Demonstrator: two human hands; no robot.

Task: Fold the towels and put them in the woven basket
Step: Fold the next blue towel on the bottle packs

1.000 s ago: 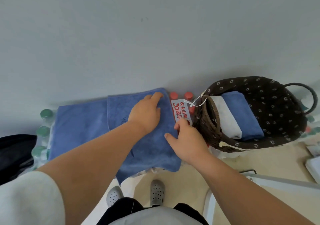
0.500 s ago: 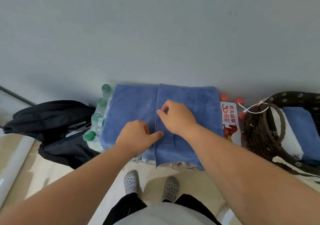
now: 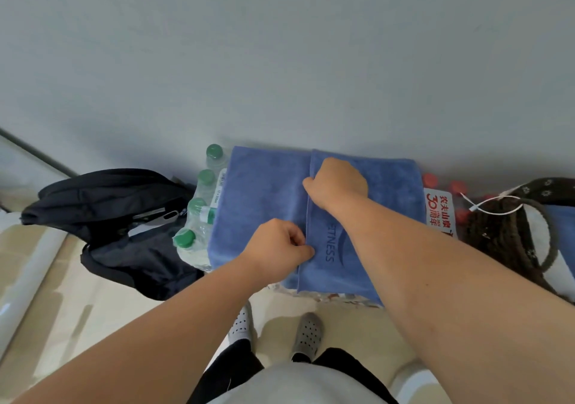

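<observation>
Our left hand point(image 3: 280, 248) and right hand point(image 3: 337, 182) both pinch the folded edge of the blue towel point(image 3: 258, 192). The woven basket point(image 3: 510, 229) sits beside that towel.

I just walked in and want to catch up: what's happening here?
A person is folding a blue towel spread over packs of bottled water. The left hand and right hand both pinch the edge of its folded-over half. The woven basket at the right already holds a white towel and a second blue towel.
</observation>
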